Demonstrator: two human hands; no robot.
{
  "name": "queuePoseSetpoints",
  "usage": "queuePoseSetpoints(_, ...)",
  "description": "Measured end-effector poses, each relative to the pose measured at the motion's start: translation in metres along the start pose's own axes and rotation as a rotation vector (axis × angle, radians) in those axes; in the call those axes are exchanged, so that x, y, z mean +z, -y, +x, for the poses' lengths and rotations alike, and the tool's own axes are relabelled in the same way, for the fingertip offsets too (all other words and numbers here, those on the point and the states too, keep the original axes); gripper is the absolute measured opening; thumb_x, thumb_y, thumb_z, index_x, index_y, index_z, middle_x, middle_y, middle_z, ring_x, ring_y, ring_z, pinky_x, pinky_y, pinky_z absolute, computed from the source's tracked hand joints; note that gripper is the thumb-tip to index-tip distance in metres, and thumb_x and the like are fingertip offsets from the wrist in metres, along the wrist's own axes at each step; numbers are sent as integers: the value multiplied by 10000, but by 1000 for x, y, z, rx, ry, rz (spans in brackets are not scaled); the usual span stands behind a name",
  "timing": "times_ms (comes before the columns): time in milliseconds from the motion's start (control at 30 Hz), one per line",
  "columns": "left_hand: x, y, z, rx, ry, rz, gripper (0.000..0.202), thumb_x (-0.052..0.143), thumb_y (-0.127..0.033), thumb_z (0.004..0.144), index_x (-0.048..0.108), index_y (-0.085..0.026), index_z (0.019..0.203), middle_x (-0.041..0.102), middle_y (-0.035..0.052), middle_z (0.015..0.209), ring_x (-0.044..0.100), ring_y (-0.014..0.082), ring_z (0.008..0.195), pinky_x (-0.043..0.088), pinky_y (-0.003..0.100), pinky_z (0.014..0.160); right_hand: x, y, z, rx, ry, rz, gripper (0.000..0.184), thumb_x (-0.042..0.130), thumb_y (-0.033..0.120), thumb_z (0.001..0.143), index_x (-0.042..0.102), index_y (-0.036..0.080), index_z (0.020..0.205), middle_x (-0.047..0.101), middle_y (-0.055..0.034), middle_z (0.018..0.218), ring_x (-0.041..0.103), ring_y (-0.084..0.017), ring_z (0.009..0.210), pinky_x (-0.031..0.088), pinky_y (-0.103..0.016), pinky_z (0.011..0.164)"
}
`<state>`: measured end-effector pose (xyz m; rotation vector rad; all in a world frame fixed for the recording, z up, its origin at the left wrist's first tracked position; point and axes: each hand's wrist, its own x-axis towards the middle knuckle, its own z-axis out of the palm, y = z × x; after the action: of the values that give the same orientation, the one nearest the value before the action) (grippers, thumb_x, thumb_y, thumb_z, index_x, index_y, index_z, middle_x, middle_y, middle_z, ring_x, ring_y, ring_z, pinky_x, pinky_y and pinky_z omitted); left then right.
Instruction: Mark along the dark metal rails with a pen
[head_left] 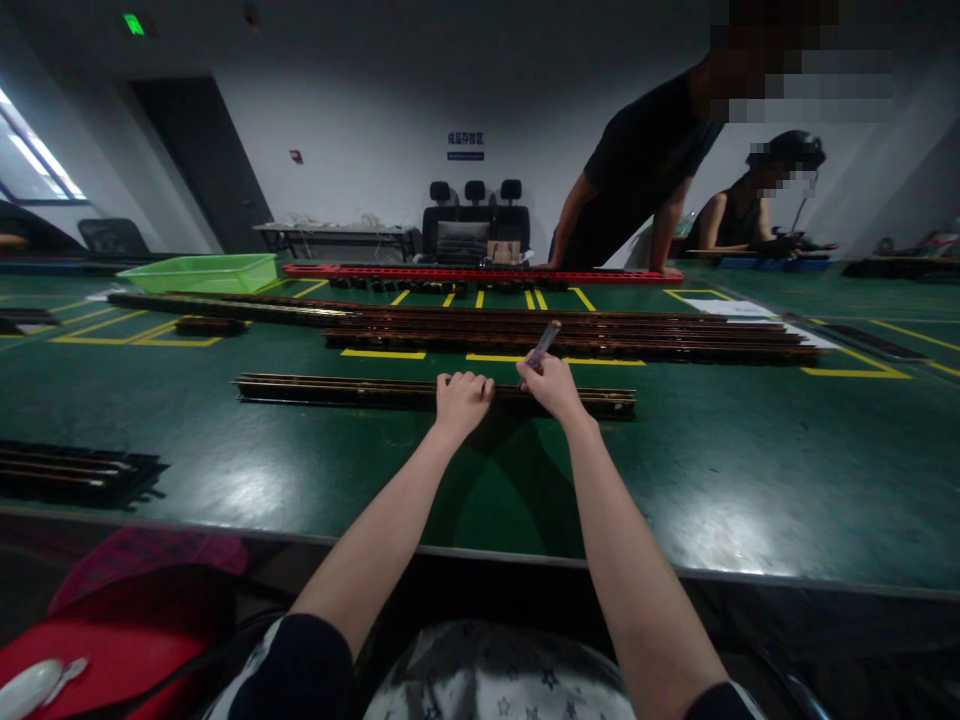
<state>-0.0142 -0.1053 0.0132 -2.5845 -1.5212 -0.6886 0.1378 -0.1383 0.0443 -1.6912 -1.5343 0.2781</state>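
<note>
A long dark brown strip [337,390] lies across the green table [225,470] in front of me. My left hand [463,397] rests on its middle with the fingers curled over its top edge. Just to the right, my right hand [553,385] is closed on a thin purple pen-like tool [543,345], which points up and away while its lower end meets the strip.
More long brown strips [570,335] lie stacked behind, with a red rail [480,273] beyond them. A green tray [202,272] stands at the back left and dark strips [71,470] at the near left edge. Two people [645,180] lean on the far right side.
</note>
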Motion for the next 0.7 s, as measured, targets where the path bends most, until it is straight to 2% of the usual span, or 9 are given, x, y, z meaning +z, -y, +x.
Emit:
queuePoseSetpoints(300, 3, 1, 2, -28, -14, -27, 467, 270, -359, 962, 670, -140, 862, 687, 97, 936, 597, 214, 889, 332, 426, 919, -3, 4, -3, 31, 32, 48, 147, 511, 245, 890, 594, 131, 850, 659, -70, 714, 638, -167, 676, 472, -264, 674)
queuePoseSetpoints(700, 3, 2, 3, -45, -18, -18, 449, 289, -361, 947, 666, -148, 831, 691, 105, 942, 596, 223, 886, 337, 424, 900, 0, 3, -1, 6, 9, 44, 144, 528, 238, 878, 600, 137, 804, 666, -66, 693, 643, -169, 664, 480, -272, 689)
